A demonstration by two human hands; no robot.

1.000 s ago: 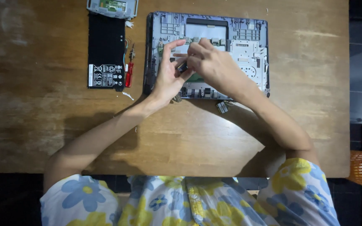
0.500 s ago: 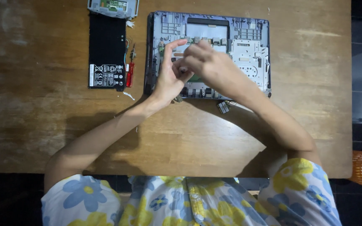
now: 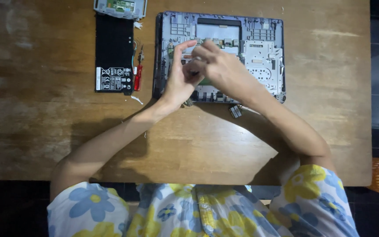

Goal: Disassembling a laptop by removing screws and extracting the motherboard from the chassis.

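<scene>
Laptop chassis [image 3: 259,52] lies opened, long axis across the table [image 3: 44,123]; both hands' [image 3: 198,70] grip state cannot be told.

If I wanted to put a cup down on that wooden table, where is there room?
The table is bare on its left side below the black battery, and on the right strip beside the opened laptop shell. The near edge between the forearms is free too. It is crowded around both hands, left hand and right hand, and by the red screwdriver.
</scene>
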